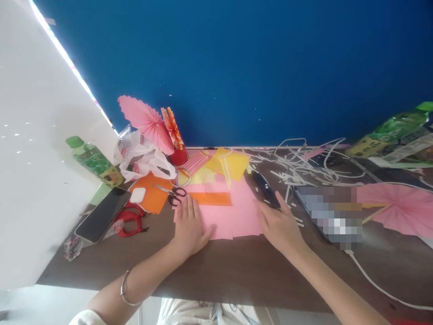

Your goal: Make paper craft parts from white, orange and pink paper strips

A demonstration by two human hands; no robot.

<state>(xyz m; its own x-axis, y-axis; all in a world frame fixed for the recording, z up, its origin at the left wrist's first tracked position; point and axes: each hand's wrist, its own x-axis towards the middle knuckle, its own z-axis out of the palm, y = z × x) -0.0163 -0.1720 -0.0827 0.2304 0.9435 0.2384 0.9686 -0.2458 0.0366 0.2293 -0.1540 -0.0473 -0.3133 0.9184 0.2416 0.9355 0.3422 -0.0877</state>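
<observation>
My left hand (189, 225) lies flat with its fingers stretched forward on pink paper sheets (243, 216). Its fingertips are beside the black-handled scissors (175, 194) and the left end of an orange paper strip (214, 198). At the right edge of the pink sheets, my right hand (281, 228) rests with fingers apart and nothing visible in its grasp. Just beyond those fingers lies a long black tool (265, 187), possibly a stapler; whether they touch it is unclear. Yellow paper (237, 164) and a roll of clear tape (182, 176) lie behind the sheets.
On the left are a phone (103, 214), red-handled pliers (131, 221), a white case (137, 195), a green-capped bottle (94, 161) and a pink paper fan (147, 122). Rightward lie paper scraps, tangled white strips (297, 164), a device with a blurred screen (333, 216) and another pink fan (402, 207).
</observation>
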